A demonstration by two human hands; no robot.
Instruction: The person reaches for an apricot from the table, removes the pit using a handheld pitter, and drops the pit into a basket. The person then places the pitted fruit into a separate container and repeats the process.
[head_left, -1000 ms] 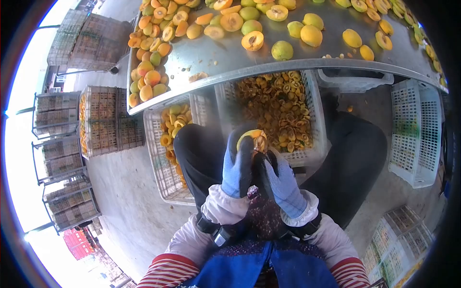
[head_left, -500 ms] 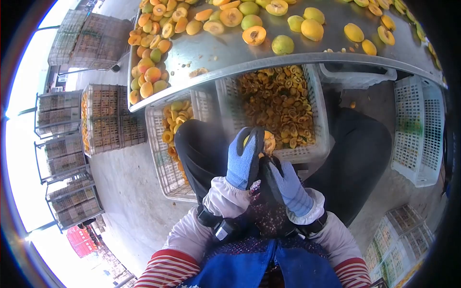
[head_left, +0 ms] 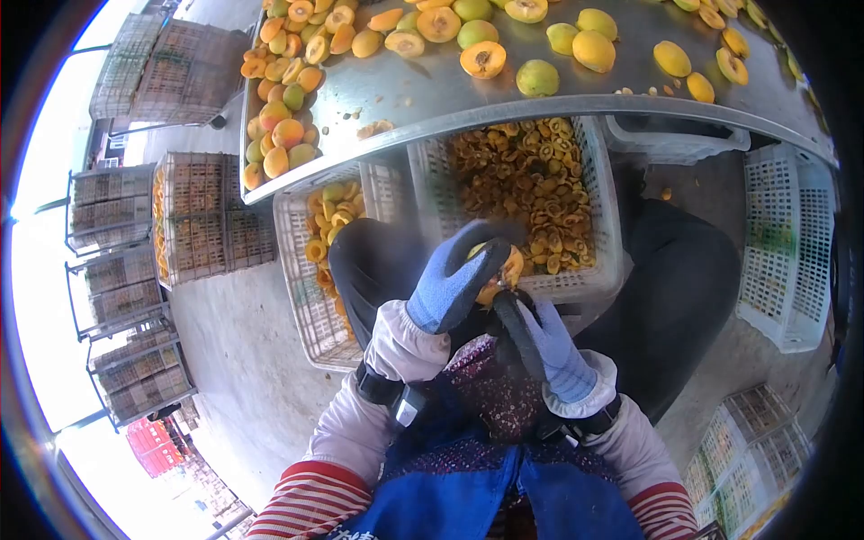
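Note:
My left hand [head_left: 454, 283], in a blue glove, is wrapped around a yellow-orange apricot [head_left: 502, 270] held over my lap. My right hand [head_left: 549, 346], also blue-gloved, is pressed against the fruit from below and right; whatever it grips is hidden behind the fingers. Both hands hover just in front of a white crate [head_left: 598, 279] filled with apricot halves. A second white crate [head_left: 306, 306] with yellow halves stands to the left of my knee.
A steel table [head_left: 450, 94] above carries whole and halved apricots, with a pile [head_left: 283, 117] at its left end. Empty white crates [head_left: 778, 252] stand at right, stacked wire trays [head_left: 193, 220] at left. My dark-trousered knees flank the crates.
My left hand has tilted and rolled over the apricot, wrist moving left and down. The right hand slid slightly right and stays against the fruit.

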